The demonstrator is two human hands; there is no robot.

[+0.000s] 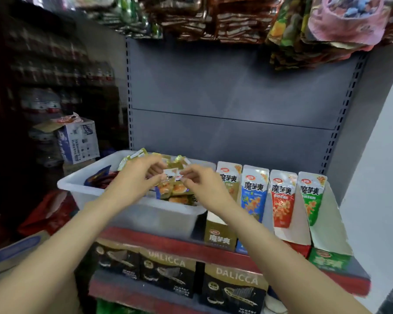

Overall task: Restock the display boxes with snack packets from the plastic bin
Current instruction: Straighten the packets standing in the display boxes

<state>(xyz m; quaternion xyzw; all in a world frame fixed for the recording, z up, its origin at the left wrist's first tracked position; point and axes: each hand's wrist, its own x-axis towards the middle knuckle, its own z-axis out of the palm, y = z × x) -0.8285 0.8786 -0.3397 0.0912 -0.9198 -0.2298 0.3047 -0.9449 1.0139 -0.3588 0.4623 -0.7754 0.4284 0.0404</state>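
A white plastic bin (132, 214) stands on the shelf, filled with several gold and orange snack packets (177, 191). Over the bin, my left hand (136, 177) and my right hand (202, 182) both pinch a small stack of snack packets (171, 174) between them. To the right of the bin stand display boxes with tall header cards: gold (219, 234), blue (254, 191), red (281, 196) and green (327, 261). The insides of the boxes are hidden behind my right arm and the cards.
The grey shelf back panel (232, 98) rises behind the bin. Hanging snack bags (213, 19) crowd the top. Black DALICCA wafer boxes (168, 268) sit on the lower shelf. A white-and-blue carton (77, 141) and bottled water stand at the left.
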